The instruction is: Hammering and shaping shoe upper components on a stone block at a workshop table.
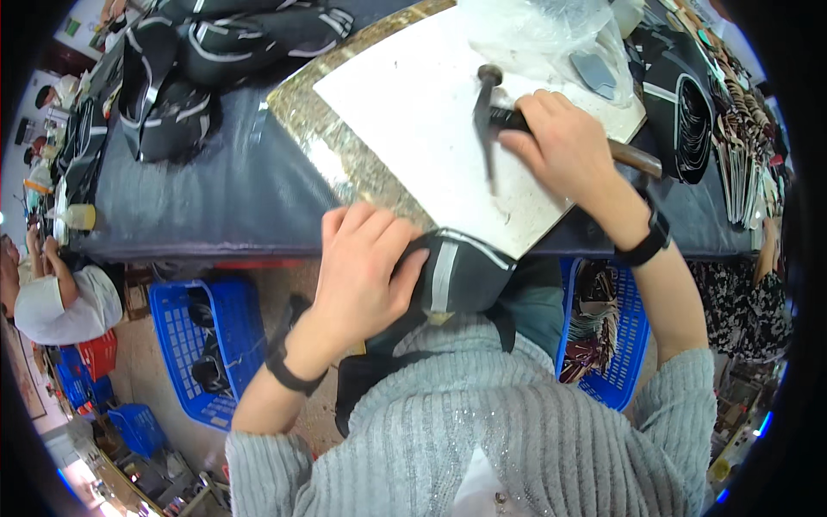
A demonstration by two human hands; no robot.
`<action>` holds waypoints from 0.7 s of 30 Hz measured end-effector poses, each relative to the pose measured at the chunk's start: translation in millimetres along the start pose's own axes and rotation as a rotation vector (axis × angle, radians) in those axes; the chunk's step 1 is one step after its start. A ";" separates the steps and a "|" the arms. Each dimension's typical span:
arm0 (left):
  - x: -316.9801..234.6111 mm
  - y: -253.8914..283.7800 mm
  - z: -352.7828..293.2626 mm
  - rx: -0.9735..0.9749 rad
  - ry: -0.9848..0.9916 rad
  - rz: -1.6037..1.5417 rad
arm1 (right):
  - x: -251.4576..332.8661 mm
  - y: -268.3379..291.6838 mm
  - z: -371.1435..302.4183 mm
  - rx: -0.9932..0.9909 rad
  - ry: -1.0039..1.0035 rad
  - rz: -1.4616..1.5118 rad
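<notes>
My right hand (564, 142) is closed round the handle of a hammer (484, 116), whose head points left over a white board (405, 112). The wooden end of its handle sticks out to the right of the hand. At the near edge of the board, my left hand (357, 271) grips a black shoe upper (472, 274) with a light grey stripe, its thumb on the near side. The upper's far edge rests at the board's corner, and the rest hangs toward my lap.
Under the board lies a speckled stone slab (332, 142) on a dark-covered table (215, 198). More black uppers (168, 103) are piled at the far left; a stack (685, 112) stands at the right. A clear plastic bag (551, 34) lies behind the hammer. Blue baskets (207, 345) flank me.
</notes>
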State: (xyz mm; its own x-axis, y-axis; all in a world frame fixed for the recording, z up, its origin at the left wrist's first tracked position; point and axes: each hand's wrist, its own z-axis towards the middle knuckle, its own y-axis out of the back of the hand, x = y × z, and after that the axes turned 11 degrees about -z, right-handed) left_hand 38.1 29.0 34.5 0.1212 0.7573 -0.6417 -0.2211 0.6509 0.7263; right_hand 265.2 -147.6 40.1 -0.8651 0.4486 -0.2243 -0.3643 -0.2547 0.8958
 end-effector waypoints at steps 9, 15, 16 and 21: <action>-1.2 3.1 -7.3 -0.017 -0.078 0.041 | 89.8 35.4 -41.2 0.214 -0.063 0.734; 3.9 0.0 -0.2 0.078 -0.135 -0.110 | 86.1 34.5 -42.2 0.240 0.030 0.746; 6.6 -0.3 -3.0 0.086 -0.185 -0.082 | 84.4 34.2 -42.3 0.248 0.043 0.753; 11.3 -6.5 -6.1 0.057 -0.253 -0.037 | 83.0 33.3 -47.0 0.247 0.059 0.763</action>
State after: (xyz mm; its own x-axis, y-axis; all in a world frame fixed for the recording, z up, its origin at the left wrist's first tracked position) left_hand 35.0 33.0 21.0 0.3678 0.7178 -0.5911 -0.1584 0.6748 0.7208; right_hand 165.1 -159.1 33.2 -0.8641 0.1800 0.4700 0.4153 -0.2725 0.8679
